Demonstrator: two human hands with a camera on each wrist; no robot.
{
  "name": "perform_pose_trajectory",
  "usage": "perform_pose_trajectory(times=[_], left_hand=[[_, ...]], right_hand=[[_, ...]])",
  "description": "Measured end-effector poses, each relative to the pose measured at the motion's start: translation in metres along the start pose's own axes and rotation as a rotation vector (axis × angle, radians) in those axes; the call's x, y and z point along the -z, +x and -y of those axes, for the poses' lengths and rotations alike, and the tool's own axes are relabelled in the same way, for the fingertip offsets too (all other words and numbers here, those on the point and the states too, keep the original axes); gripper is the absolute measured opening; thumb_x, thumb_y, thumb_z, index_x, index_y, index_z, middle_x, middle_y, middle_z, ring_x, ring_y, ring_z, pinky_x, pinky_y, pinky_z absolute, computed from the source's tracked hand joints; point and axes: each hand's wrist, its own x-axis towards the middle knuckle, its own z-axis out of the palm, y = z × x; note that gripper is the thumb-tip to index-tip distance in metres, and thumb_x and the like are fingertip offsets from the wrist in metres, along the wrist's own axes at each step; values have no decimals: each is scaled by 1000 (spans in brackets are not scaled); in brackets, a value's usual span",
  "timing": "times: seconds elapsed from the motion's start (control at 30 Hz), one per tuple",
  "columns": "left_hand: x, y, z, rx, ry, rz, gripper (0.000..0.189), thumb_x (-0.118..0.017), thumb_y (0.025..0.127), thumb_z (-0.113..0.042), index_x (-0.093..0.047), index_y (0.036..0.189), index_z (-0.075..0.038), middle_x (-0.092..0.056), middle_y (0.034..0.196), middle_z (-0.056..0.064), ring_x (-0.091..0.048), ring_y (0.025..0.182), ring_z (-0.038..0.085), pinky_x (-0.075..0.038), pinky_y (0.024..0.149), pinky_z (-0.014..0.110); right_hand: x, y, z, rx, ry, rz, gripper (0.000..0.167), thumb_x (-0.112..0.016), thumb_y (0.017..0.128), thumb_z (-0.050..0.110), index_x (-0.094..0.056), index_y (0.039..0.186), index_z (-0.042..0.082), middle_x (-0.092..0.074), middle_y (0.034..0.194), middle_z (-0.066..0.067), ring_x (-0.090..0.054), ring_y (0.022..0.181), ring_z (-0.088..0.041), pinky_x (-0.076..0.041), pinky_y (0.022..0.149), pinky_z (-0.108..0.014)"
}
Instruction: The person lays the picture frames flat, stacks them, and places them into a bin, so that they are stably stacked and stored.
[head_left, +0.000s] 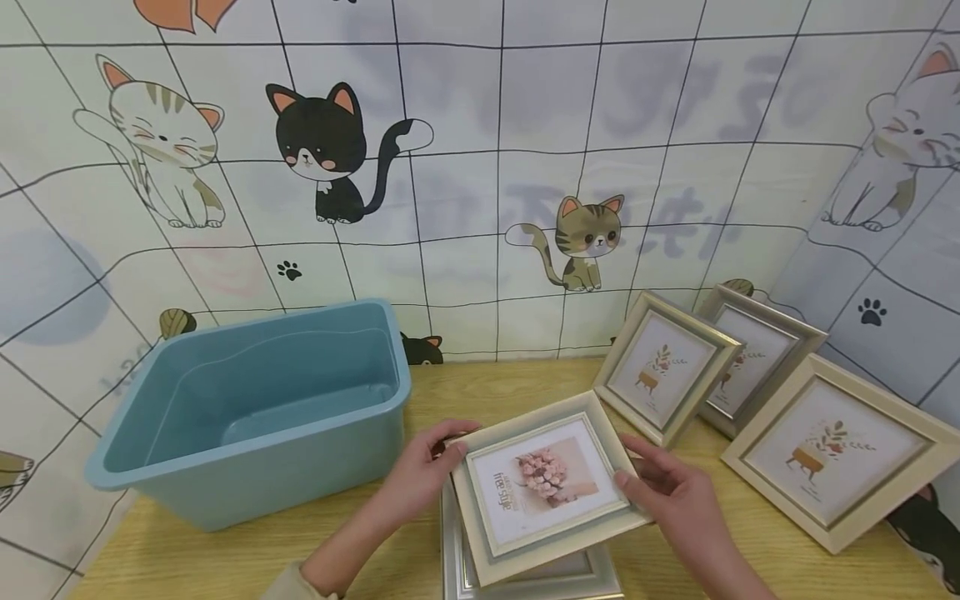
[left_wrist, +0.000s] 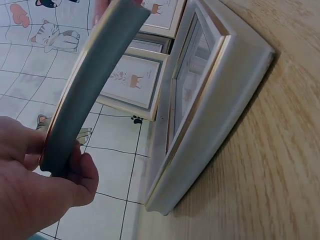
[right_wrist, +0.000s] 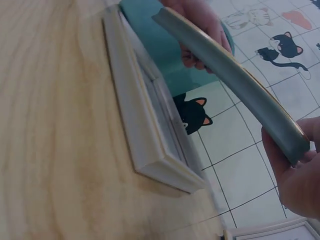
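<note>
Both hands hold a cream picture frame (head_left: 551, 557) with a grey-green inner band and a pink flower print. My left hand (head_left: 420, 467) pinches its left corner, thumb on the front and fingers behind. On the right edge, my right hand (head_left: 675, 492) grips it the same way. The wrist views show the held frame's grey-green side edge (left_wrist: 95, 90) tilted above the table. Beneath it lies a silver picture frame (head_left: 452, 542), flat on the wood and partly covered in the head view. Its thick pale side (right_wrist: 125, 100) shows in the right wrist view.
A blue plastic tub (head_left: 300, 467) stands at the left on the wooden table (head_left: 487, 379). At the right, a gold-edged frame (head_left: 645, 342), a silver-brown frame (head_left: 780, 321) and a cream frame (head_left: 900, 417) lean upright. Behind is a wall covering (head_left: 465, 200) with cat drawings.
</note>
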Motion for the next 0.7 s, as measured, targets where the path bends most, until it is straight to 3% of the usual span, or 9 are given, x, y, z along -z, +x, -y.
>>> perform_pose_trajectory(times=[0.13,0.3,0.47,0.6,0.7], left_hand=[[2,1,5,23,16,-60,25,-58,104,-6,-67,127,-1,-65,126,15,-56,93,19,-48,76,26],[3,1,11,95,44,-130,23,-64,101,-10,-72,122,-4,-66,125,10,-54,96,18,-47,79,28],[3,2,17,134,79,-202,19,-70,96,-9,-76,113,-4,-67,108,5,-52,92,18,-45,77,29],[4,1,24,122,108,-183,19,-71,94,-6,-76,110,1,-67,94,5,-52,82,17,-45,69,27],[3,0,31,97,150,-154,19,-71,94,-7,-76,110,2,-69,93,6,-53,79,16,-46,66,27]], right_hand=[[-5,-4,-6,-19,-19,33,53,-78,91,7,-60,141,1,-75,102,-12,-71,87,-10,-54,73,-25],[-5,-11,-14,-73,-55,137,56,-76,92,9,-57,144,-1,-72,99,-9,-70,85,-12,-55,70,-27],[-7,-16,-22,-82,-52,257,58,-73,95,9,-50,144,-11,-71,97,-11,-69,81,-13,-57,70,-29],[-9,-18,-26,-91,-75,281,56,-73,94,10,-53,141,-12,-72,95,-9,-67,79,-13,-56,67,-30],[-11,-18,-28,-122,-124,263,53,-74,94,13,-57,139,-10,-70,95,-7,-67,82,-14,-55,67,-29]])
